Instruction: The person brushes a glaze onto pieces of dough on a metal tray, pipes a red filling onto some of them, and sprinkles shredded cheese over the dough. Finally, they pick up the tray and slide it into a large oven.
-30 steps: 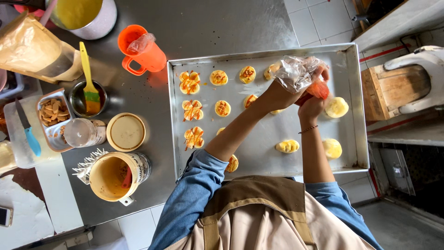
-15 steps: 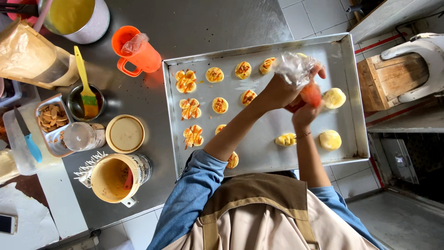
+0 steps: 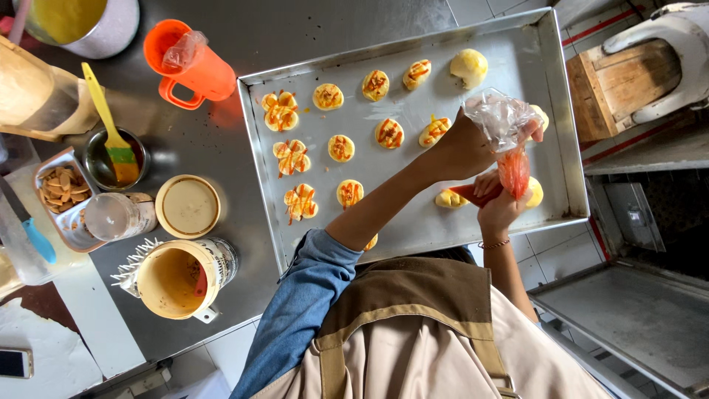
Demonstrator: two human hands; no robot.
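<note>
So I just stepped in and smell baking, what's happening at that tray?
A person in a blue shirt and tan apron is working with a clear plastic piping bag of red sauce over a large metal baking tray. The left hand grips the bag's top, the right hand guides its tip at a pale dough round. Most round pastries already carry red and yellow drizzle; a few by the hands look plain.

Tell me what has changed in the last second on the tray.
The piping bag of red sauce, gripped by the left hand on top and the right hand below, moved down to the bun at the tray's near edge. The orange jug stayed put.
</note>
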